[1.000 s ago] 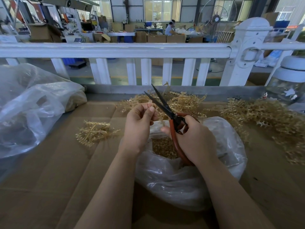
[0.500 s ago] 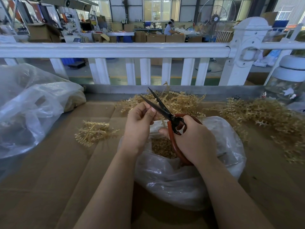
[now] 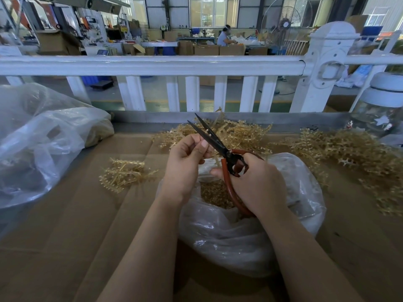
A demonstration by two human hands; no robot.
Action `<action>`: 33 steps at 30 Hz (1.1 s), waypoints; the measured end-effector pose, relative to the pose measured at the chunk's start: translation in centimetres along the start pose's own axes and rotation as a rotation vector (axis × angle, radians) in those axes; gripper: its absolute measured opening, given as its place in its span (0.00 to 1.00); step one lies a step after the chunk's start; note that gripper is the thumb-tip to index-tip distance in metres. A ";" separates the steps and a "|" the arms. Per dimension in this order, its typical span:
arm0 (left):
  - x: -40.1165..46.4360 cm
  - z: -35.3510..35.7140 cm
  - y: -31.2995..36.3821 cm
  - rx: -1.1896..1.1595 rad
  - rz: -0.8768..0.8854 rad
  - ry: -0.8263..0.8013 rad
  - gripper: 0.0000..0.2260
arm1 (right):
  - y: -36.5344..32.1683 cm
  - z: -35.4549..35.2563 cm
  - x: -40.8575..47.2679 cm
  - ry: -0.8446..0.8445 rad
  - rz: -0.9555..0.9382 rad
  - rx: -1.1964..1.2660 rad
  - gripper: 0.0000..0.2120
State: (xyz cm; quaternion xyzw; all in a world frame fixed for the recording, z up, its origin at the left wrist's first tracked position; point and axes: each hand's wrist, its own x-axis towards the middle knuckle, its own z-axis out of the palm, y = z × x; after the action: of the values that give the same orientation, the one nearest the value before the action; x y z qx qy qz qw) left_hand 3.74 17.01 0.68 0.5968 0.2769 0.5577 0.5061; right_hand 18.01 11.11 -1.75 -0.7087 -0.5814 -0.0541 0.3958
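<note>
My right hand [image 3: 255, 184] grips red-handled scissors [image 3: 220, 147] whose black blades stand apart, pointing up and left. My left hand [image 3: 185, 162] pinches a thin tan plastic sprig [image 3: 209, 132] between thumb and forefinger, its tip lying between the blades. Both hands hover over an open clear plastic bag [image 3: 239, 232] holding small tan cut pieces [image 3: 213, 192].
Tan sprig piles lie behind the hands [image 3: 239, 131], at the right [image 3: 357, 153] and, smaller, at the left [image 3: 126, 173] on the cardboard-covered table [image 3: 76, 225]. A big clear bag [image 3: 43, 140] fills the left. A white railing [image 3: 152, 64] runs behind, a lidded jar [image 3: 381, 107] at right.
The scissors and both hands have shifted slightly left and up; the sprig's tip now lies between the still-parted blades.
</note>
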 end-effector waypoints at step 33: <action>0.0 0.3 -0.5 -0.051 -0.038 -0.077 0.07 | -0.4 -0.4 0.0 0.053 -0.015 0.064 0.33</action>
State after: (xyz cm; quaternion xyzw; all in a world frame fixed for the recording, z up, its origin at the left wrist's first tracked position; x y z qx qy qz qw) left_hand 4.16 17.10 0.24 0.5993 0.2541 0.5317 0.5418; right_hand 17.80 10.84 -1.24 -0.6895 -0.5776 -0.0575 0.4333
